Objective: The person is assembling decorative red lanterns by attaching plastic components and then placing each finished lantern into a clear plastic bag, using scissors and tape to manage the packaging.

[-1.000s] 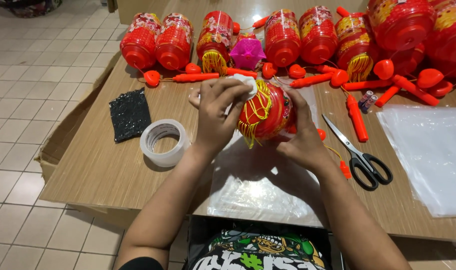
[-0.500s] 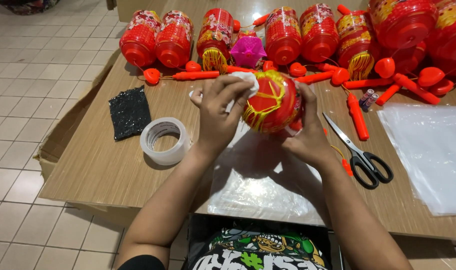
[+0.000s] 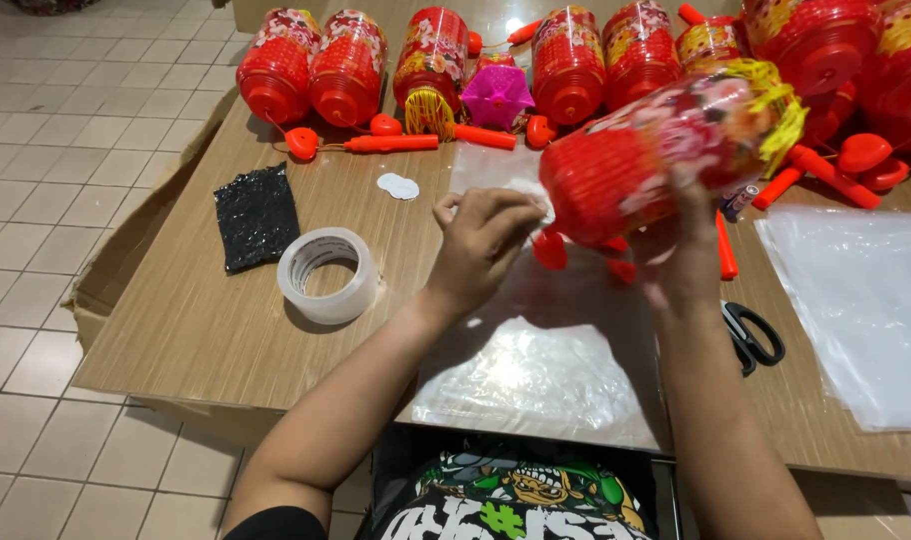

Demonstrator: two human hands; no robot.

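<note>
We have the red paper lantern [image 3: 666,150] stretched out long now and tipped sideways above the desk [image 3: 226,340], where half a second ago it sat squashed round between both palms. Our right hand [image 3: 681,250] closes its grip around the lantern's underside; our left hand [image 3: 486,245] pinches something small and white at its near end. Tape roll [image 3: 328,275] and scissors [image 3: 751,335] lie nearby.
</note>
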